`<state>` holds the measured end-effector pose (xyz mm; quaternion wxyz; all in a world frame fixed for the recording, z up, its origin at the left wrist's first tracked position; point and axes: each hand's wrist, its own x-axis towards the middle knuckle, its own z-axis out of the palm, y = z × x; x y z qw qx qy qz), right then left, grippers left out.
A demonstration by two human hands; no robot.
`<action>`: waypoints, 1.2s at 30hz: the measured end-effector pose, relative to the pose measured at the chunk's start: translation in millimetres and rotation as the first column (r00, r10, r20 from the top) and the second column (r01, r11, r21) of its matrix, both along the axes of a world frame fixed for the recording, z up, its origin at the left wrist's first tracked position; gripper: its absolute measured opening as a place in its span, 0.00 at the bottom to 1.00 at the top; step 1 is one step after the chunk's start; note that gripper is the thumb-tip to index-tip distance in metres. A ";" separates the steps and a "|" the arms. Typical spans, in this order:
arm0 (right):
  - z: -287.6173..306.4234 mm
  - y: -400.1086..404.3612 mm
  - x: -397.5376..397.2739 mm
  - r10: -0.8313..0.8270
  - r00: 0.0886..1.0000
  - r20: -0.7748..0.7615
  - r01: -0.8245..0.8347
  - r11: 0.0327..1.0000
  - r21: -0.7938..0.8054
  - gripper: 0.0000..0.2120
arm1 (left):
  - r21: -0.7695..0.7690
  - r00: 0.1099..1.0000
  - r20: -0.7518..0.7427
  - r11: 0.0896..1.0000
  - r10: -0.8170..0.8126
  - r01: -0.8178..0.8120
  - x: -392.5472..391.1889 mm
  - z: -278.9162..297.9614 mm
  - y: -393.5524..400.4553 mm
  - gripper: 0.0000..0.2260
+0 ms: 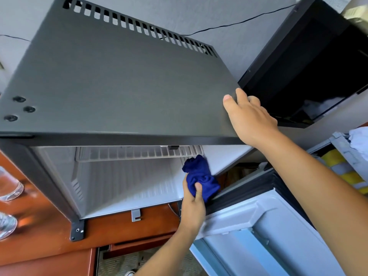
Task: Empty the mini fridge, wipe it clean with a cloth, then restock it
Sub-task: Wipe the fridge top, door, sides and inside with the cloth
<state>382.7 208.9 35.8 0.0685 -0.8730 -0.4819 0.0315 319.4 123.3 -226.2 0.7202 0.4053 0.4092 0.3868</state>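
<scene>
Dominating the view, the mini fridge point(123, 82) sat on the reddish wooden tabletop point(47, 232) with its white cavity open toward the person and bare of food, so emptying looked done and wiping was the step in hand. Its door point(258, 232) hung swung out at about four o'clock from the cavity, the dark gasket facing up. The right hand point(250, 118) rested on the top panel's front right corner, thumb laid flat on the metal and the other fingers curled over the side edge, seemingly steadying the cabinet. The left hand point(194, 204) was the nearer one to the work: its fingers gripped a bunched blue cloth point(200, 179) at the cavity's lower right front corner, just beside the hinge side. From there the unwiped floor and back wall lay toward ten o'clock, with the wire shelf point(139, 154) overhead limiting upward reach. Two clear glasses point(9, 188) stood at nine o'clock, well apart from the cloth.
</scene>
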 end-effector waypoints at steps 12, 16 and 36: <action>-0.3 1.3 4.8 -0.003 1.000 -0.007 0.003 1.000 0.008 0.28 | -0.155 0.858 -0.513 0.985 -0.014 -0.076 21.5 -76.9 140.4 0.10; 0.4 -1.1 4.7 0.000 1.000 -0.014 0.000 1.000 0.019 0.28 | 0.174 0.462 -0.887 0.932 0.008 0.318 11.2 -124.7 125.5 0.34; 0.2 -6.2 2.0 -0.039 0.999 0.005 0.039 0.997 0.067 0.32 | 0.699 0.563 -0.626 0.708 0.540 0.099 -163.3 119.0 106.4 0.10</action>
